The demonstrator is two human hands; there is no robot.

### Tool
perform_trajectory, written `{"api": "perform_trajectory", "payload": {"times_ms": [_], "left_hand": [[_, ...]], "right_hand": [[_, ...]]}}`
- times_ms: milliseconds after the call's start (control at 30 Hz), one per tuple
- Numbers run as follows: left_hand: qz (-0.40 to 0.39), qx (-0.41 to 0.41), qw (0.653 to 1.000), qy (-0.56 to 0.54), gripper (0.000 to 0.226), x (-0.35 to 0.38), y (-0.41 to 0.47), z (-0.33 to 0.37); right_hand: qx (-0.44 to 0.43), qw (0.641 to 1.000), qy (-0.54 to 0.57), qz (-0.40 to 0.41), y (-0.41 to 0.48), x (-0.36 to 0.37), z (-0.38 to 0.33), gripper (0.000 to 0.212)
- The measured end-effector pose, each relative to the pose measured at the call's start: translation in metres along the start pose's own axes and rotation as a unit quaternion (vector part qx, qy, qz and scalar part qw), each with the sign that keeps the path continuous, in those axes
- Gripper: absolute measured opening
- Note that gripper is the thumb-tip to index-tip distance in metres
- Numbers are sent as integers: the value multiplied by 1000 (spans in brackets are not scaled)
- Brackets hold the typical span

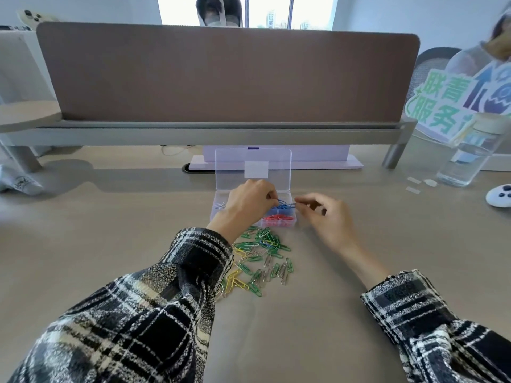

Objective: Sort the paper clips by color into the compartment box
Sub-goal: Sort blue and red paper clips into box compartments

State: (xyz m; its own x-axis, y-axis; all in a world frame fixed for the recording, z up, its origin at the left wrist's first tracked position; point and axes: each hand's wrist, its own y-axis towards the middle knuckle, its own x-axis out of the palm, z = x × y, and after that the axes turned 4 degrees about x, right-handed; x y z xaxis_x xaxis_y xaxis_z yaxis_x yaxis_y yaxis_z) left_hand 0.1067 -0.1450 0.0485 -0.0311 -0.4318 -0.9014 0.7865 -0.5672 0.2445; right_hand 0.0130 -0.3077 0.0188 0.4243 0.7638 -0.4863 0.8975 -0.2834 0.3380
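A clear box [218, 196] sits on a tan table [110, 217], and its lid [253, 161] stands up open at the back. Both hands are over the back right part of the box. The left hand [249, 207] reaches over the box from the left, and its curled fingers [272, 195] pinch some blue clips [283, 205]. The right hand [326, 217] comes in from the right. Its finger and thumb look like they pinch the other end of the same blue clips, but that spot is a bit blurry. The blue clips are in or just above the back right part of the box; I cannot tell if they touch the bottom. Red clips [278, 218] lie in the front right part. A few silver clips [221, 205] lie in the back left part. The left hand hides the middle of the box. A pile [260, 258] of loose clips lies on the table just in front of the box, between the two arms. The pile is mostly green, with some yellow and silver ones and a few blue ones. Both arms wear black and white checked sleeves [138, 313]. Behind the box is a long brown wall panel [221, 76]. A clear water bottle [470, 158] stands far off to the right, and a white controller [500, 196] lies near it.
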Motion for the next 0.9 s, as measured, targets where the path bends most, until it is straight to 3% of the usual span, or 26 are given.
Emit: {"api": "perform_trajectory", "payload": {"times_ms": [200, 367, 600, 667, 800, 900], "left_hand": [[36, -37, 998, -42, 13, 1, 5, -6], [2, -17, 998, -53, 15, 1, 4, -13], [34, -6, 995, -89, 11, -17, -21, -25], [13, 16, 996, -85, 12, -22, -34, -28], [-62, 66, 994, -58, 13, -30, -59, -28], [-105, 69, 991, -35, 14, -30, -69, -23]], "right_hand": [[-2, 999, -23, 35, 17, 15, 1, 12], [-27, 997, -75, 8, 24, 27, 8, 16], [-51, 994, -98, 22, 17, 23, 4, 13], [-68, 994, -88, -3, 11, 20, -3, 12], [-91, 980, -120, -130, -3, 22, -13, 5], [-113, 961, -186, -169, -10, 22, -14, 23]]}}
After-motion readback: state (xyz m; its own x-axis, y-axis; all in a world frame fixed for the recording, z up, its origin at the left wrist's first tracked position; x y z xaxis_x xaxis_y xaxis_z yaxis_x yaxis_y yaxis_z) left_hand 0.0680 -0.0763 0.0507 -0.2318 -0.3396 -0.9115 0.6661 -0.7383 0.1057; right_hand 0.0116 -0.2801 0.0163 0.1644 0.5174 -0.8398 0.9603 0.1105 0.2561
